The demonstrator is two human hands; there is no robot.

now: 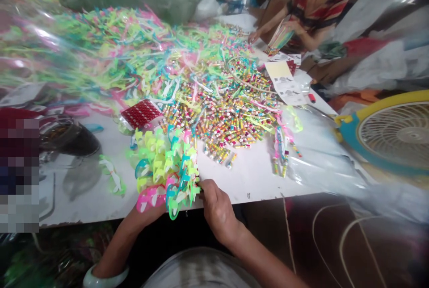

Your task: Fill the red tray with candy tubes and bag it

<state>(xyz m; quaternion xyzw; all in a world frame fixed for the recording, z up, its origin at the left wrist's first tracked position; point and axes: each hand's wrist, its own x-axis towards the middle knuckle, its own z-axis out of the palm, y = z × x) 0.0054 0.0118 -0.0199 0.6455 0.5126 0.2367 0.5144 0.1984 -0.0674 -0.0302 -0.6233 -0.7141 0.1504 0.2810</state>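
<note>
A stacked bundle of neon plastic toy glasses frames (pixel 166 166), yellow, green, blue and pink, sits at the near edge of the white table (pixel 254 176). My right hand (pixel 217 210) grips the bundle's right end with curled fingers. My left hand (pixel 152 211) is mostly hidden under the bundle's near side, supporting it; a pale bangle (pixel 104 279) sits on that forearm. Just beyond the bundle lies a heap of small colourful tubes (pixel 231 120).
A huge pile of neon frames (pixel 110 51) covers the far table. A red studded card (pixel 141 113), a dark bowl (pixel 69 137), clear plastic bags (pixel 318 154) and printed cards (pixel 286 81) lie around. Another person (pixel 311 15) works at the far corner. A fan (pixel 392 134) stands right.
</note>
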